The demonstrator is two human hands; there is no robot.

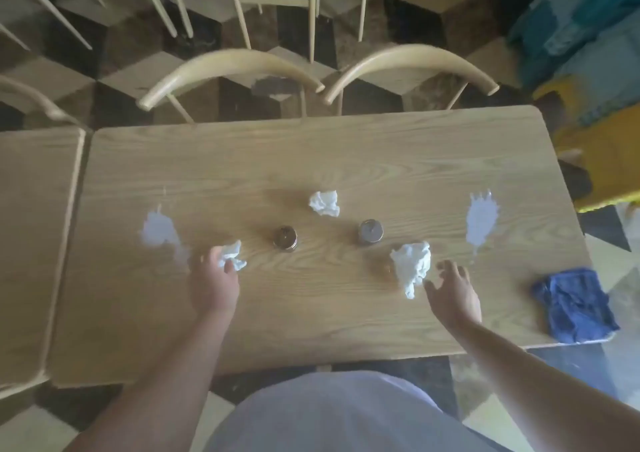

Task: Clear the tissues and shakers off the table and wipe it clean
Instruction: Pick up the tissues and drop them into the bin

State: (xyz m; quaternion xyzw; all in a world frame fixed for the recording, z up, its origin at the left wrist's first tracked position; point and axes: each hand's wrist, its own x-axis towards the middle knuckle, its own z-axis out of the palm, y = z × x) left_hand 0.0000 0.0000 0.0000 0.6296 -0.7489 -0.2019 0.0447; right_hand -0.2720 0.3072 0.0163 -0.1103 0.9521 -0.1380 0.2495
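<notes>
We've got a light wood table [311, 161] filling mid-frame. On it: three crumpled tissues, one at center [324, 202], one lower left [232, 255], one lower right [412, 266]. Two shakers [285, 238] [370, 232] sit between them. White smears at left [159, 232] and right [480, 221], blue cloth [575, 304] on the lower-right corner.

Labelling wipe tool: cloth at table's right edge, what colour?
Dark blue, crumpled cloth; head view, the only one.

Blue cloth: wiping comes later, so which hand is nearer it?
Right. The right hand is left of the blue cloth; the left hand is across the table.
</notes>
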